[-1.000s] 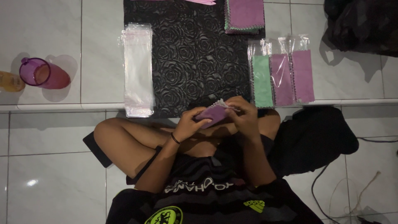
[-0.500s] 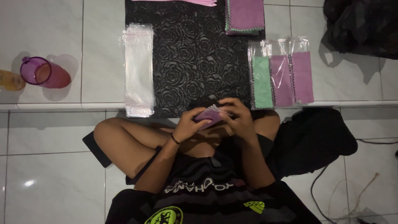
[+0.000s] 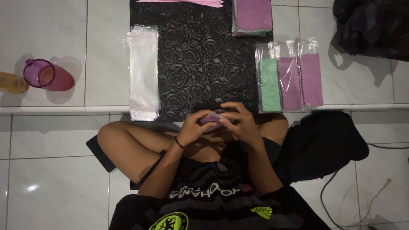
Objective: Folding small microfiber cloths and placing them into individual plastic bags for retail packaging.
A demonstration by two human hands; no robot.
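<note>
I sit cross-legged on a white tiled floor. My left hand [image 3: 192, 129] and my right hand [image 3: 242, 121] both grip a small purple cloth [image 3: 211, 119] over my lap, at the near edge of a black rose-patterned mat [image 3: 191, 64]. My right hand covers much of the cloth. A stack of clear plastic sleeves [image 3: 144, 72] lies left of the mat. Three bagged cloths [image 3: 289, 76], one green and two purple, lie to the right.
A pile of purple cloths [image 3: 253, 17] sits at the mat's far right, with pink strips [image 3: 183, 2] at its top edge. A purple cup [image 3: 44, 76] and a yellow object [image 3: 12, 82] stand far left. Black bags [image 3: 319, 145] [image 3: 375, 25] lie right. Cables [image 3: 336, 200] trail near right.
Both hands with the purple cloth have drawn slightly closer to my body, and my right hand now covers more of the cloth.
</note>
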